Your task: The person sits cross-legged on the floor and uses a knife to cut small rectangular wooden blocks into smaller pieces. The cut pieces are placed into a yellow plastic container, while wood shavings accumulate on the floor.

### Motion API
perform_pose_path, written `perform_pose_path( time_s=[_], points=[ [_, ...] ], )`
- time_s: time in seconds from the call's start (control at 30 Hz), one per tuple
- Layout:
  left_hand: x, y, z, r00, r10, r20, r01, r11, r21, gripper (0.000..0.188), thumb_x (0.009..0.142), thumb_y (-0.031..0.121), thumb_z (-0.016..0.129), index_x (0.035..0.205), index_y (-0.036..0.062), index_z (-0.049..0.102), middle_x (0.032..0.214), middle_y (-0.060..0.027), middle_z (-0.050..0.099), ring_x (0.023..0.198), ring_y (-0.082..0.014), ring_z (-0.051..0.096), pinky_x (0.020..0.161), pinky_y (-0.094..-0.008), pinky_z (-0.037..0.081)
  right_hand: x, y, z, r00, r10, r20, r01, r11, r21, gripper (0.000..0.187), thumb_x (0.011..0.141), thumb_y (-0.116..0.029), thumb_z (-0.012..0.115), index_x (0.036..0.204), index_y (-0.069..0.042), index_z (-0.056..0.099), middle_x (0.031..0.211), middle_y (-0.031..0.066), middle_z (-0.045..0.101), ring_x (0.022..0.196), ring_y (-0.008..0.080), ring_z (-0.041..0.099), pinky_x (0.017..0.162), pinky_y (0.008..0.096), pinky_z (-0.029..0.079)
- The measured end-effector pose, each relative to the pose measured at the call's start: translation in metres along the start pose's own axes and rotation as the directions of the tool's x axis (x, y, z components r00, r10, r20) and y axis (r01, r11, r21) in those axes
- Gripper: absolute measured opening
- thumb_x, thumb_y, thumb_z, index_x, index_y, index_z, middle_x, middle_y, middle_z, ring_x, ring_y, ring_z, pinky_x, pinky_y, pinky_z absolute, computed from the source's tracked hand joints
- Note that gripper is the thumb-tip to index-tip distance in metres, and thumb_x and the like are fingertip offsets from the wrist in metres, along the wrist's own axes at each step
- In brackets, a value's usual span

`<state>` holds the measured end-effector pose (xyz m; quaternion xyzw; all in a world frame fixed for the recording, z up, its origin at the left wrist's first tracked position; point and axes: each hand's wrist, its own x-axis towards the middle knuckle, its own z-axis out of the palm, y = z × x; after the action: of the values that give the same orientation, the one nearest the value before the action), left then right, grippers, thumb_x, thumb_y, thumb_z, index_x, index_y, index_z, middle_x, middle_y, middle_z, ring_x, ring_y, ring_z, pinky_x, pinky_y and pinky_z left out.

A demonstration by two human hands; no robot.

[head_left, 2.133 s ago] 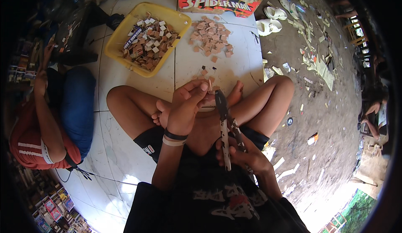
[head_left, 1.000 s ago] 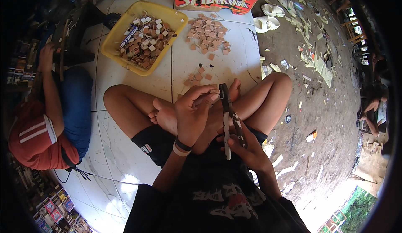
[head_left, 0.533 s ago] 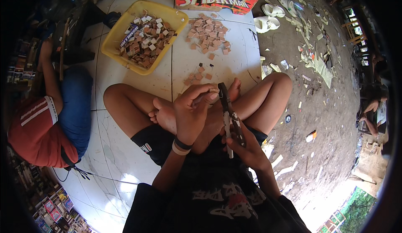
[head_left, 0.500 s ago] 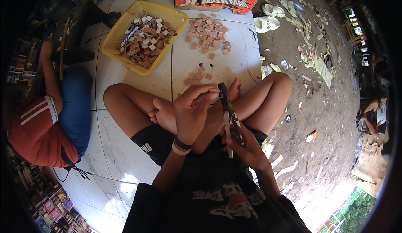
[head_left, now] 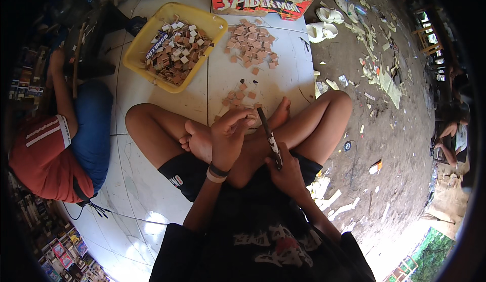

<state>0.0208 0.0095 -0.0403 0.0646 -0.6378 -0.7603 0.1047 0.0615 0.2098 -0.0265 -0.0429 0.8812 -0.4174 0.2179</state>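
My right hand (head_left: 288,173) is wrapped around a long, dark plier-like tool (head_left: 269,139) with worn white patches. I see the tool nearly edge-on, its tip pointing up and away from me. Left of that tip, my left hand (head_left: 229,130) has thumb and fingers pinched together; what they hold, if anything, is too small to make out. Past my left fingers, on the tiles, lie several small brown square pieces (head_left: 236,97). Farther off is a larger heap of similar squares (head_left: 250,41). My crossed bare legs lie beneath both hands.
A yellow tub (head_left: 132,54) of brown and white pieces stands at the far left. Behind the heap is a colourful printed box (head_left: 260,2). Another person in a red top (head_left: 48,165) sits at left. Right of the tiles, scraps and pale clogs (head_left: 321,31) lie on bare ground.
The tool has turned from showing two handles to nearly edge-on, and its tip has moved apart from my left fingers. My right hand has shifted slightly left and up.
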Motion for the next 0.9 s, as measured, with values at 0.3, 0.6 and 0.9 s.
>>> perform_pose_path(
  time_s=[0.3, 0.6, 0.9],
  points=[
    [0.050, -0.038, -0.012, 0.986, -0.163, -0.047, 0.166, 0.875, 0.454, 0.032, 0.088, 0.021, 0.084, 0.111, 0.0005, 0.077, 0.098, -0.0155, 0.079, 0.086, -0.0219, 0.077, 0.080, -0.0336, 0.059, -0.007, -0.007, -0.009, 0.983, 0.136, -0.123, -0.105, 0.968, 0.227, 0.046, 0.106, -0.016, 0.063, 0.147, -0.003, 0.048, 0.100, 0.0226, 0.068, 0.090, 0.0324, 0.071, 0.083, 0.0414, 0.055],
    [0.106, -0.110, -0.018, 0.992, -0.038, 0.121, -0.081, 0.543, 0.836, 0.020, 0.081, 0.003, 0.074, 0.102, 0.0039, 0.075, 0.101, -0.0176, 0.075, 0.093, -0.0392, 0.073, 0.086, -0.0450, 0.058, -0.007, 0.016, -0.012, 0.984, 0.090, -0.154, -0.032, 0.939, 0.343, 0.046, 0.107, -0.018, 0.063, 0.147, -0.001, 0.049, 0.106, 0.0144, 0.068, 0.095, 0.0217, 0.065, 0.088, 0.0357, 0.053],
    [0.071, -0.027, -0.014, 0.959, -0.282, -0.011, 0.281, 0.957, -0.070, 0.018, 0.104, 0.013, 0.069, 0.116, -0.0003, 0.070, 0.098, -0.0023, 0.068, 0.113, -0.0234, 0.072, 0.097, -0.0344, 0.059, -0.008, -0.005, -0.011, 0.991, 0.002, -0.131, 0.041, 0.946, 0.320, 0.047, 0.105, -0.013, 0.065, 0.147, -0.003, 0.048, 0.098, 0.0183, 0.065, 0.086, 0.0216, 0.062, 0.082, 0.0367, 0.052]
  ],
)
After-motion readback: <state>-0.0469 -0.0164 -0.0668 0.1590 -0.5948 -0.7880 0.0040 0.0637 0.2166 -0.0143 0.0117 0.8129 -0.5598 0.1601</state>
